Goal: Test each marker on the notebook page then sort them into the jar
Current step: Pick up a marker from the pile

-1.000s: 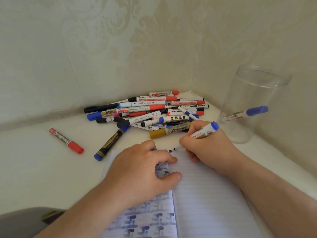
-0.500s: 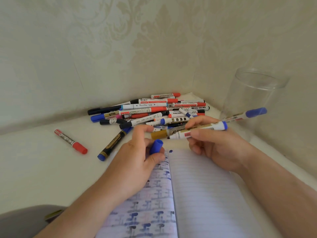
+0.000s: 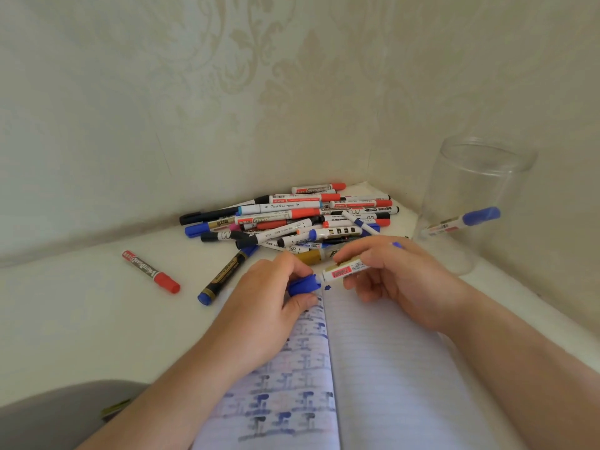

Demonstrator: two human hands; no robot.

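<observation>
- A left hand [image 3: 276, 297] pinches a blue cap [image 3: 302, 285] against the blue whiteboard marker [image 3: 345, 270] gripped by the right hand [image 3: 394, 277], above the open notebook [image 3: 389, 368].
- Light, stiff and slick, the barrel is probably best held mid-length.
- The clear jar [image 3: 480, 177] stands to the right.

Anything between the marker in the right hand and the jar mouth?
Nothing visible. The right hand holds the marker while the left hand brings the blue cap to its tip. The jar stands open-topped to the right, with one blue-capped marker leaning inside; the space between looks free.
</observation>
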